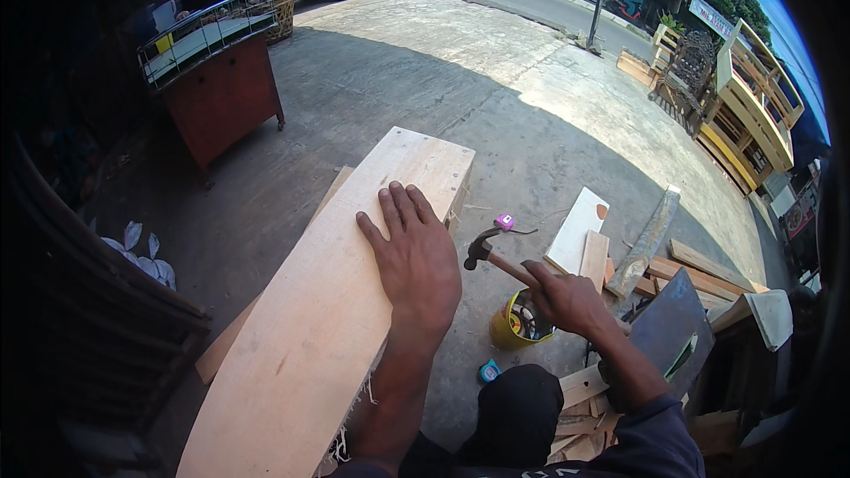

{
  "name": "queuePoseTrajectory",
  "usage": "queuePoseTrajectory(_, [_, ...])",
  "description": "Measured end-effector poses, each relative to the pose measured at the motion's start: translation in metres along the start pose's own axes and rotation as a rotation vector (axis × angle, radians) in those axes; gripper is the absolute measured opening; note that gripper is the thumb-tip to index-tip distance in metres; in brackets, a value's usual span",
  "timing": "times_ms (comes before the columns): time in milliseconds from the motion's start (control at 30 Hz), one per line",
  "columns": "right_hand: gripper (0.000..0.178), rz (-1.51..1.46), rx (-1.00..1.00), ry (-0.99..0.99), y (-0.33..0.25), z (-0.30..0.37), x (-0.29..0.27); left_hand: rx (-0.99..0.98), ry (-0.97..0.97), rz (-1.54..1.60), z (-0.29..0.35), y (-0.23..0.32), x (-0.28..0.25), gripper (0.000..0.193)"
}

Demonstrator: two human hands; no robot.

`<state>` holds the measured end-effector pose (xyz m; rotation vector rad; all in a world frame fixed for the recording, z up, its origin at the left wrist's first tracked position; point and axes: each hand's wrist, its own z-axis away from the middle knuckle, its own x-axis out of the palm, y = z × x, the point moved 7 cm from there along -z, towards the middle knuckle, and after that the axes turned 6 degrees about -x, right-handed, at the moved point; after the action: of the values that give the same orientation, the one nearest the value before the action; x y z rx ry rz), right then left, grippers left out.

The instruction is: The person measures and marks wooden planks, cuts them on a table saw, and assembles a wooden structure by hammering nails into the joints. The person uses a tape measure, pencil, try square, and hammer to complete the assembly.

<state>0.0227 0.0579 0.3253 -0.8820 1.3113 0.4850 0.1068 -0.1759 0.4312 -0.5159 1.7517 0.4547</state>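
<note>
Left hand (412, 270): open, laid palm down on the pale board (292, 327), right under the fingers; four fingers in sight, three set close side by side, the little one spread out to the left; thumb hidden.
Right hand (567, 296): closed around the wooden handle of the hammer (509, 269), one digit reaching along it; fingertips on the underside mostly hidden.
Hammers: one, gripped in the right fingers, dark claw head (478, 250) out ahead and to the left of them, apart from the board.
Boards under the left fingers: one long, broad piece, running on past the fingertips and back toward the body, with more wood (228, 338) showing beneath on the left; small dark spots near the far end, too tiny to count surely.
Tape measures: two; a pink one (505, 221) beyond the hammer head, to the right of the left fingers, and a teal one (489, 372) nearer the body than the right fingers.
Buckets: one, yellow (505, 329), filled with small items, just below and left of the right fingers.
White panels: one (571, 232), beyond the right fingers; loose timber (699, 276) to the right, too jumbled to count.
Left forearm (398, 398): rising from the lower edge, wrist bent back.
Right forearm (630, 358): slanting up and leftward out of a dark sleeve (655, 438), handle angled across the fingers.
</note>
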Motion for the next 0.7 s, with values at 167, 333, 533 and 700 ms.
queuePoseTrajectory(167, [0.054,-0.643,0.255,-0.428,-0.022,0.104,0.227,0.069,-0.011,-0.015,-0.003,0.009,0.005,0.071])
queuePoseTrajectory(333, [0.043,-0.764,0.168,-0.372,-0.032,0.135,0.281,0.05,-0.021,-0.078,-0.011,0.021,0.01,0.067])
queuePoseTrajectory(533, [0.023,-0.213,0.559,0.152,0.125,0.029,0.216,0.022,-0.047,-0.109,-0.011,0.026,0.006,0.065])
queuePoseTrajectory(700, [0.026,-0.003,0.635,-0.222,0.183,-0.012,0.267,0.034,-0.017,-0.126,-0.01,0.026,0.008,0.064])
